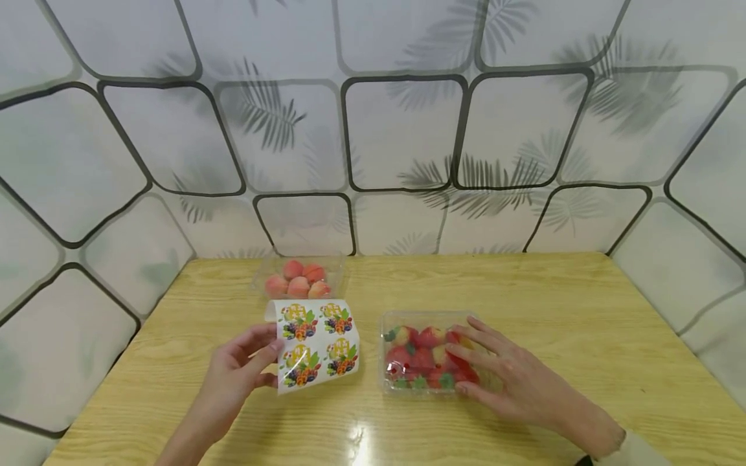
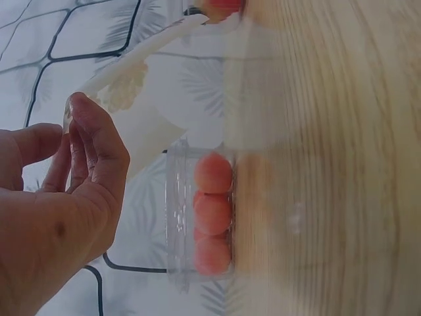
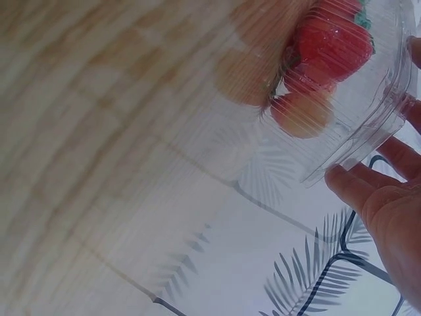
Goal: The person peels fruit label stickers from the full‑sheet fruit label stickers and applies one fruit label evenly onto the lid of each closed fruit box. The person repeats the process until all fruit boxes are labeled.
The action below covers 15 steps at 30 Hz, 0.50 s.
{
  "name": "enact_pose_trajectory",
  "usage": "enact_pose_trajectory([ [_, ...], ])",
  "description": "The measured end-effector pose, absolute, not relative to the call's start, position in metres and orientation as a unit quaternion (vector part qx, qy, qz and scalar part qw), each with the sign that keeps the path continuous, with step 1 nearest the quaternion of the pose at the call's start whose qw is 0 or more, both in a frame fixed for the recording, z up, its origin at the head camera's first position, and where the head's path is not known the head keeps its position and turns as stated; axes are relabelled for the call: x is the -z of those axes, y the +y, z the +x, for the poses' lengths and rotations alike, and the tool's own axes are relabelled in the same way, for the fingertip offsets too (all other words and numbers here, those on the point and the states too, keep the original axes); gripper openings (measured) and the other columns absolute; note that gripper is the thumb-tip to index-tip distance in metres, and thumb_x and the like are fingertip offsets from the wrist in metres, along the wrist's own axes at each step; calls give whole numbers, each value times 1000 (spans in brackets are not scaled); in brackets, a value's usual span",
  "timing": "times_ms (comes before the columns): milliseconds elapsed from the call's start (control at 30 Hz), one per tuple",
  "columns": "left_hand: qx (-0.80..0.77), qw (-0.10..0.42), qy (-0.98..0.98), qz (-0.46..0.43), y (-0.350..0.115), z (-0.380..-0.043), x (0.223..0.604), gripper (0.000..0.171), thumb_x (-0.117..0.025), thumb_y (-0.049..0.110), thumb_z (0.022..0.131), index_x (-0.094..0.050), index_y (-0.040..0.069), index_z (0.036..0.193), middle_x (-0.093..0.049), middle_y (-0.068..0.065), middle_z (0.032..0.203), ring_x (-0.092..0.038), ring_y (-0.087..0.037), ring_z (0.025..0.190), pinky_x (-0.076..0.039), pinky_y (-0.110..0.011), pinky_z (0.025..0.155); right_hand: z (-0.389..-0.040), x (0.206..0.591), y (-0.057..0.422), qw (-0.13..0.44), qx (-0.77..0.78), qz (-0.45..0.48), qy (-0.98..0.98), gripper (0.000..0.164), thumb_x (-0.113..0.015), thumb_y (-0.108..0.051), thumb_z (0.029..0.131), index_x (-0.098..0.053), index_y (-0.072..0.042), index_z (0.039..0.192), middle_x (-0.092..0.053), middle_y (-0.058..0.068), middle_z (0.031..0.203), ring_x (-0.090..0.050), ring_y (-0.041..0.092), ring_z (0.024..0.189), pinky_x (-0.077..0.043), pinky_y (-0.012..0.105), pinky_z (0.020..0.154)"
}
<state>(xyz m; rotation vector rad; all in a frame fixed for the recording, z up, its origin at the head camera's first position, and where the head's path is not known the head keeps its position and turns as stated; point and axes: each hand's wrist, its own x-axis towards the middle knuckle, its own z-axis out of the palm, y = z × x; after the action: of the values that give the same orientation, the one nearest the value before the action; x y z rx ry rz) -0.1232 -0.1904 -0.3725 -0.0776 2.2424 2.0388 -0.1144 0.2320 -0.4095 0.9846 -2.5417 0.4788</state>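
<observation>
In the head view, my left hand [image 1: 236, 372] pinches a white sheet of stickers [image 1: 318, 346] by its left edge, thumb on the front and fingers behind. The sheet is held up, curves back at its top left, and carries colourful fruit-basket prints. My right hand [image 1: 507, 375] rests on the right end of a clear plastic box [image 1: 387, 382] of strawberries [image 1: 422, 362], its fingers spread over the lid. The right wrist view shows the fingertips [image 3: 339, 178] against the rim of this box, with red and yellowish fruit inside.
Behind the sticker sheet stands a second clear box with several peaches [image 1: 298, 287], its front partly hidden. Both boxes stand on a light wood-grain table [image 1: 524, 291]. A patterned cloth wall [image 1: 402, 136] encloses the back and sides.
</observation>
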Motion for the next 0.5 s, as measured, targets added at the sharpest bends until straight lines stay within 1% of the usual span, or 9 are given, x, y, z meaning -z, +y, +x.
enact_pose_trajectory([
  [267,-670,65,738,-39,-183,-124,372,27,-63,14,102,-62,4,127,-69,6,106,-66,-15,91,-61,-32,69,-116,410,232,192,-173,354,-899,51,-81,-41,87,-69,-25,134,-60,4,146,-52,37,138,-60,57,87],
  [500,-671,62,737,-48,-180,-126,368,28,-61,12,102,-61,2,129,-69,5,107,-66,-14,92,-61,-33,70,-117,409,232,192,-170,354,-899,49,-79,-44,89,-69,-26,134,-60,4,146,-53,38,137,-59,57,88],
])
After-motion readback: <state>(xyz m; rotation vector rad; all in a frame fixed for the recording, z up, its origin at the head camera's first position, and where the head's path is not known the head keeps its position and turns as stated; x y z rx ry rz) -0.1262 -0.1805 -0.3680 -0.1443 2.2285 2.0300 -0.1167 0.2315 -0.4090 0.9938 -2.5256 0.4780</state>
